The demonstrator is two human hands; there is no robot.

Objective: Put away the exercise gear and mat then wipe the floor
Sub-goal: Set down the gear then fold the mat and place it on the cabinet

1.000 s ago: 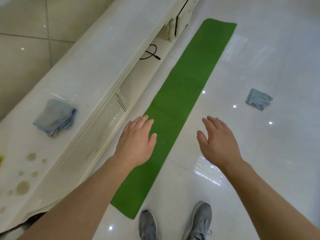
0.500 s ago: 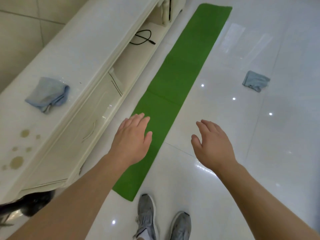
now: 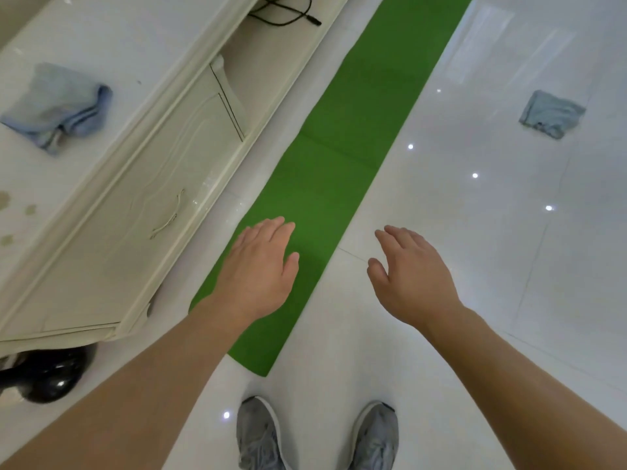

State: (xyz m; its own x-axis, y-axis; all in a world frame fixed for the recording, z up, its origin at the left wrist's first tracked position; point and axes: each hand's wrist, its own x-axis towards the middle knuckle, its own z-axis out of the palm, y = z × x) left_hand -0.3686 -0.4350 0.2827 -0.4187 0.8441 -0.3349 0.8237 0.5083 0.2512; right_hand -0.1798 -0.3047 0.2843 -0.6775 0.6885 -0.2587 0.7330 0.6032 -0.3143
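Your view drops and closes in: far end of green mat [image 3: 366, 113] is now cut off at top edge. Near end of mat now lies closer to your shoes [image 3: 258, 432], which show fuller and side by side. Black kettlebell [image 3: 44, 374] shows more fully at lower left, by end of cabinet [image 3: 135, 198]. Your left hand [image 3: 261, 269] moves forward over mat's near part, palm down, fingers straight. Your right hand [image 3: 412, 276] moves forward over bare floor [image 3: 475, 232] right of mat. Black cable [image 3: 285, 11] shifts to top edge.
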